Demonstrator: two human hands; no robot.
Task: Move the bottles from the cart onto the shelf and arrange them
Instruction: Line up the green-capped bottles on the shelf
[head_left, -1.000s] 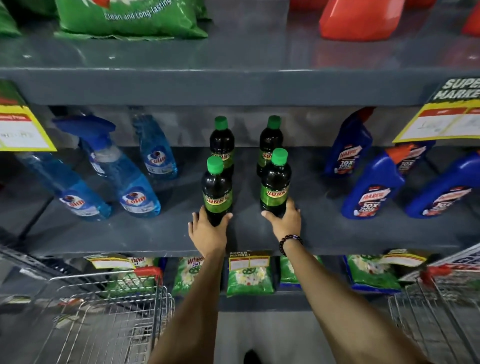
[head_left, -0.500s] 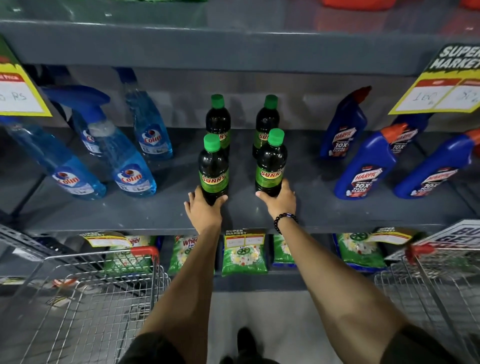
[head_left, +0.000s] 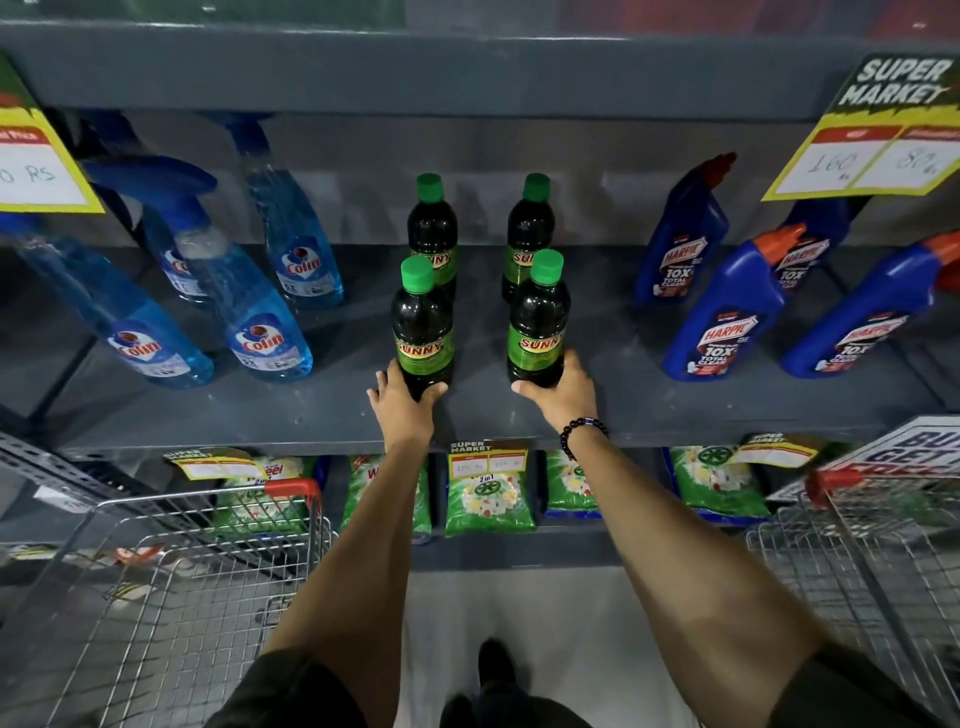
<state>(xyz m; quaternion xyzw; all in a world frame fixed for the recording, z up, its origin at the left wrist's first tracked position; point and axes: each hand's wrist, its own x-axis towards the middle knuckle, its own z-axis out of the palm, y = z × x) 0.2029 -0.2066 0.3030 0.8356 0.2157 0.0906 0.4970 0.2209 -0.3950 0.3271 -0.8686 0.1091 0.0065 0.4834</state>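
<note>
Several dark Sunny bottles with green caps stand upright in two rows on the grey shelf (head_left: 322, 410). My left hand (head_left: 402, 402) wraps the base of the front left Sunny bottle (head_left: 422, 322). My right hand (head_left: 563, 389), with a bead bracelet at the wrist, wraps the base of the front right Sunny bottle (head_left: 537, 317). Behind them stand the back left Sunny bottle (head_left: 431, 223) and the back right Sunny bottle (head_left: 530, 223). A wire cart (head_left: 171, 587) sits at lower left; no bottles show inside it.
Blue Colin spray bottles (head_left: 260, 322) stand left of the Sunny bottles, blue Harpic bottles (head_left: 727, 322) to the right. Yellow price tags (head_left: 878, 156) hang from the shelf above. Green detergent packs (head_left: 488, 499) fill the shelf below. A second wire cart (head_left: 872, 551) is at lower right.
The view has tilted down a little, so the shelf sits higher in frame. Both hands stay wrapped on the bases of the two front bottles.
</note>
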